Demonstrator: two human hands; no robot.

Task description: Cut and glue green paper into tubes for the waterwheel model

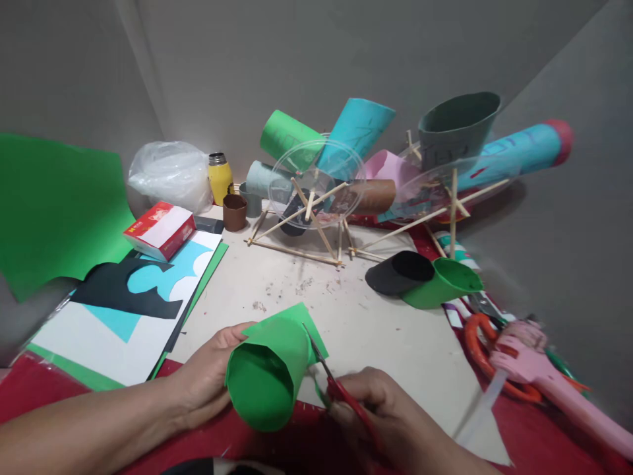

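A green paper tube [277, 356] with a flat flap of green paper at its far end is gripped from the side by my left hand [212, 369]. Its open mouth faces me. My right hand [368, 412] is closed round red-handled scissors [324, 363], whose blades lie against the edge of the green flap. A thin curl of green paper hangs beside the blades. Just beyond stand a black paper tube [390, 276] and a green tube [435, 287], both slant-cut. Behind them, a stick-framed wheel [316, 198] carries several coloured tubes round a clear plastic disc.
A pink glue gun [544, 376] and orange-handled scissors [477, 336] lie at the right. Craft sheets [109, 356] and a red-and-white box [161, 227] occupy the left. A yellow bottle [220, 178], a brown cup [234, 211] and a plastic bag [171, 175] stand behind.
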